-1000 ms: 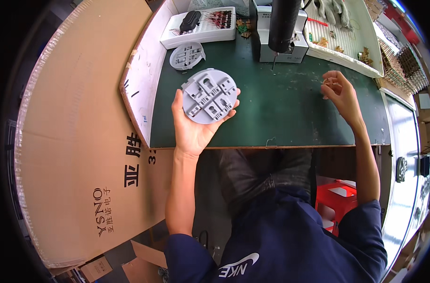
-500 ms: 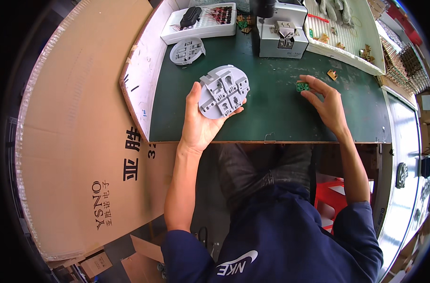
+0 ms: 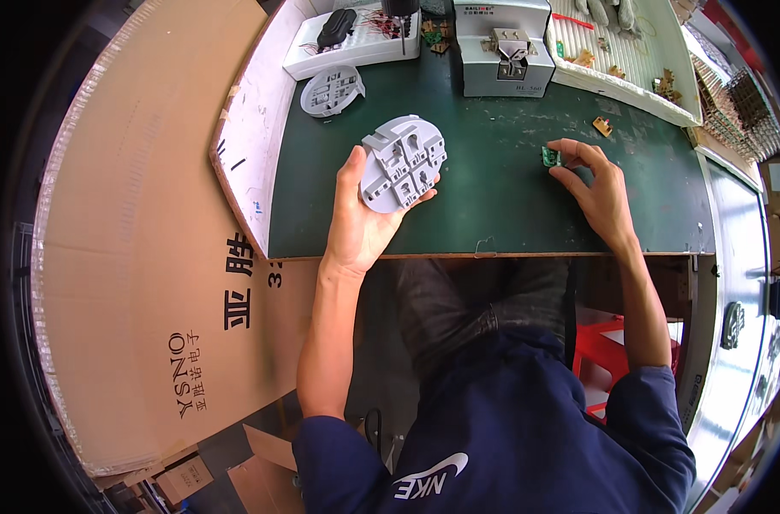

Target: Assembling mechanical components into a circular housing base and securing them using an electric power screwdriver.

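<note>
My left hand (image 3: pixel 362 224) holds a round grey plastic fixture (image 3: pixel 403 164), tilted above the green bench. Raised blocks with slots and cut-outs cover its upper face. The thumb presses along its left rim, while the other fingers reach beneath and show at the right edge. Off to the right, my right hand (image 3: pixel 597 193) pinches a small green circuit board (image 3: pixel 551 157) between thumb and fingertips. A brown-yellow small board (image 3: pixel 602 127) lies on the bench just beyond that hand.
A second round grey fixture (image 3: pixel 332 92) lies at the back left, before a white box (image 3: pixel 356 53) with red-wired parts. A grey machine (image 3: pixel 508 77) stands at the back middle. A white tray (image 3: pixel 638 96) with small boards and gloves sits back right. Cardboard (image 3: pixel 142 257) borders the left.
The view has shifted slightly. The small green board is turned a little in my right hand's fingers. My left hand keeps its hold on the grey fixture.
</note>
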The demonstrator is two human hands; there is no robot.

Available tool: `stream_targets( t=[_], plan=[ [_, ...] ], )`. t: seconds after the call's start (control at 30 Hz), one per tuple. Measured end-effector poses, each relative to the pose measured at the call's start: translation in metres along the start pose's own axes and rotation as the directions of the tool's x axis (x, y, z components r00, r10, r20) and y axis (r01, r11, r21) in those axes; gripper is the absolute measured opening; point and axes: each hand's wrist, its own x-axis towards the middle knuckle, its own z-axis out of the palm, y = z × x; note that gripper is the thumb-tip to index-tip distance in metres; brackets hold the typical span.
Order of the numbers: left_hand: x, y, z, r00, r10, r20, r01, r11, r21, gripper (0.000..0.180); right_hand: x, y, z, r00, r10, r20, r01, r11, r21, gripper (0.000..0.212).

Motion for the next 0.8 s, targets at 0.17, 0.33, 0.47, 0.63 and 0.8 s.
stream_targets(
  t=[0.17, 0.33, 0.47, 0.63, 0.8],
  plan=[
    [0.001, -0.002, 0.001, 1.0, 0.003, 0.001, -0.003, 1.0, 0.025, 0.07, -0.003, -0.006, 0.01, 0.997, 0.059, 0.041, -0.067, 0.968, 0.24, 0.033],
    [0.005, -0.003, 0.006, 0.999, -0.045, 0.003, 0.045, 0.998, -0.045, 0.073, -0.007, -0.005, 0.015, 0.993, 0.088, 0.082, -0.11, 0.94, 0.322, 0.032],
    [0.009, -0.005, 0.004, 0.985, -0.116, 0.125, 0.148, 0.948, -0.282, 0.079, -0.009, -0.004, 0.017, 0.991, 0.109, 0.08, -0.131, 0.929, 0.345, 0.033],
    [0.012, -0.009, -0.002, 0.964, -0.176, 0.199, 0.259, 0.785, -0.562, 0.084, -0.01, -0.005, 0.019, 0.996, 0.075, 0.051, -0.086, 0.96, 0.265, 0.034],
    [0.01, -0.011, -0.008, 0.963, -0.183, 0.197, 0.268, 0.708, -0.654, 0.082, -0.009, -0.005, 0.02, 0.997, 0.053, 0.049, -0.064, 0.965, 0.253, 0.033]
  ],
)
